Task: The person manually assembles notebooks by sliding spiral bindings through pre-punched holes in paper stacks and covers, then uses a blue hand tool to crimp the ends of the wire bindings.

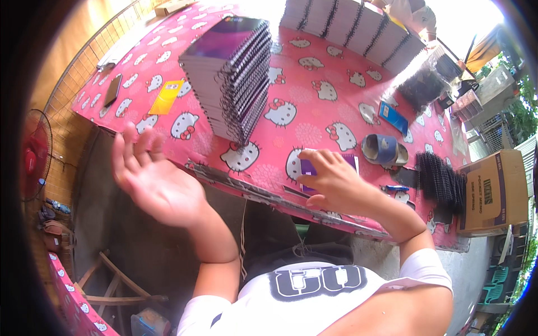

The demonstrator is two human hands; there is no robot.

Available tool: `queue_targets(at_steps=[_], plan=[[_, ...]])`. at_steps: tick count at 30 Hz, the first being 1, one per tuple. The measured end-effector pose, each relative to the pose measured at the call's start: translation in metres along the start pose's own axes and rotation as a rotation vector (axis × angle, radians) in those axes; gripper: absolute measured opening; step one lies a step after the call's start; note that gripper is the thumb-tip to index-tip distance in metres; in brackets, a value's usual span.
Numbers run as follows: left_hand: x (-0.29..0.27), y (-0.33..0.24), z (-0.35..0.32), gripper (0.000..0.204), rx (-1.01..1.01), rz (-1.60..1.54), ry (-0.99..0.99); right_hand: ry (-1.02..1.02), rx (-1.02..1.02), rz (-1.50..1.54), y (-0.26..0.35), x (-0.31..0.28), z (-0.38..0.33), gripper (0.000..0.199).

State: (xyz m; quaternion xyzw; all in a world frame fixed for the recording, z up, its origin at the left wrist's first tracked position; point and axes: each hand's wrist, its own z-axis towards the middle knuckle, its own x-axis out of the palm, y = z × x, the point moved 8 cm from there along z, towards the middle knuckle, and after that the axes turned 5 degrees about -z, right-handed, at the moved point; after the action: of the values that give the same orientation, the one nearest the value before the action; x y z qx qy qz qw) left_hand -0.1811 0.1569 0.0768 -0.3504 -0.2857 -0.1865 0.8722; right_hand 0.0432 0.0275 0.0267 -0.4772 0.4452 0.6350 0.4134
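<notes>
A small purple notebook (307, 168) lies near the table's front edge, mostly covered from above. My right hand (332, 182) is over it, palm down, fingers spread across the cover and thumb toward the edge; no grip around it shows. Off the table's front-left edge, my left hand (159, 182) is raised with its palm turned up, fingers stretched and nothing in it. Between and beyond my hands rises a tall stack of purple-covered notebooks (216, 42), their black spiral bindings facing right.
Rows of spiral-bound notebooks (342, 28) stand at the back of the pink cat-patterned table (308, 106). A yellow card (166, 97) and a phone (113, 91) lie left. To the right are a blue packet (393, 118), a slipper (384, 150), black binding coils (440, 182) and a cardboard box (493, 193).
</notes>
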Motion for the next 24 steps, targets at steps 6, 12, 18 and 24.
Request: queue_targets(at_steps=[6,12,18,24], plan=[[0.054,0.005,-0.087,0.031,-0.317,-0.010,0.600,0.111,0.062,0.036,-0.012,0.038,-0.007,0.017],[0.039,0.018,-0.096,0.024,-0.623,-0.188,0.551,0.228,-0.021,0.112,-0.017,0.029,0.004,0.017],[0.029,0.034,-0.107,0.026,-0.793,-0.128,0.537,0.161,-0.041,-0.094,0.001,0.034,-0.001,0.024],[0.037,0.044,-0.126,0.025,-0.946,-0.130,0.597,0.098,-0.059,0.200,-0.020,0.026,-0.004,0.013]])
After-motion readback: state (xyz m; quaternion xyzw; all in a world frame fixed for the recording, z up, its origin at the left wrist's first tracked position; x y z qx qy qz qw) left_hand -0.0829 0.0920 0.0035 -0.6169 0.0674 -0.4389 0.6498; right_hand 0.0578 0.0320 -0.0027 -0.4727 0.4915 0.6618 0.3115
